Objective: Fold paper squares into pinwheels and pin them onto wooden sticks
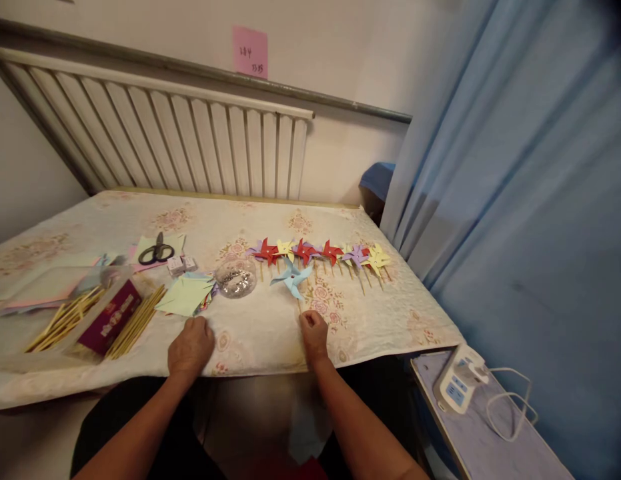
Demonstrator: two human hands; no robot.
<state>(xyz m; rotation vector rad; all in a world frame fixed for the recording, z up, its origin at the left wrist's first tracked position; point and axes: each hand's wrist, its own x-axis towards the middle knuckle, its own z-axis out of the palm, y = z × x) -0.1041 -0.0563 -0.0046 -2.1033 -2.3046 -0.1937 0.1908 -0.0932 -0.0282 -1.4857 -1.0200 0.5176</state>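
My right hand (315, 335) pinches the stick of a light blue paper pinwheel (291, 279), which lies on the flowered cloth with its head pointing away from me. My left hand (191, 348) rests closed at the table's near side, just below a stack of pale green paper squares (186, 295); whether its curled fingers hold anything is hidden. Beyond the blue pinwheel, several finished pinwheels (305, 252) in red, yellow and purple lie in a row on their sticks. Between my hands, farther back, a clear round dish (235, 279) holds small shiny pieces.
Black-handled scissors (157, 251) lie on paper near small white boxes (181, 265). Thin wooden sticks (136, 323) lie beside a purple-labelled package (110, 317) at the left. A power strip (459, 380) sits on a low surface at right, beside a blue curtain (530, 200). A radiator (180, 137) stands behind.
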